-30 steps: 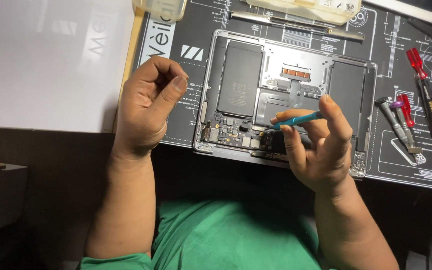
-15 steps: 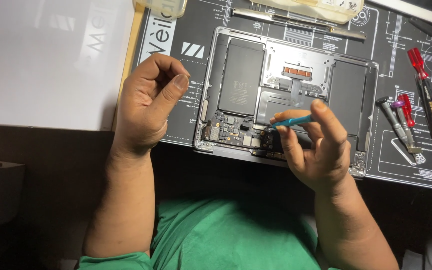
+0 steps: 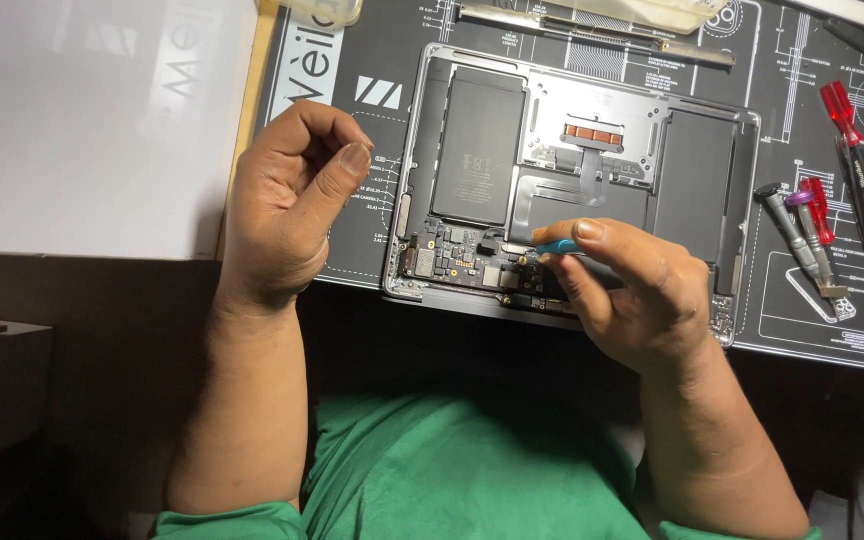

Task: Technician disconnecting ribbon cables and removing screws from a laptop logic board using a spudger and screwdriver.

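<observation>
An opened grey laptop base point(image 3: 572, 180), its bottom cover off, lies in the upper middle of the frame on a black printed repair mat point(image 3: 372, 150). The right hand point(image 3: 632, 295) is closed around a slim blue-tipped pry tool point(image 3: 557, 246), whose tip rests at the dark circuit board point(image 3: 462, 262) along the near edge of the base. The left hand point(image 3: 287, 210) hovers just left of the base, fingers curled in with the thumb against the forefinger; whether it pinches anything small I cannot tell.

By the look of things the work is partway: the inside lies bare, yet the board, the two black battery cells point(image 3: 477, 145) and the flat ribbon cable point(image 3: 592, 165) all sit in place, so any lifting out seems not yet done.

By count: one laptop base, one blue tool in hand, two hands. At the right edge of the mat lie about five screwdrivers point(image 3: 852, 130), several with red handles. One long grey metal strip point(image 3: 592, 25) lies along the top, and one white sheet point(image 3: 92, 120) covers the upper left of the table.
</observation>
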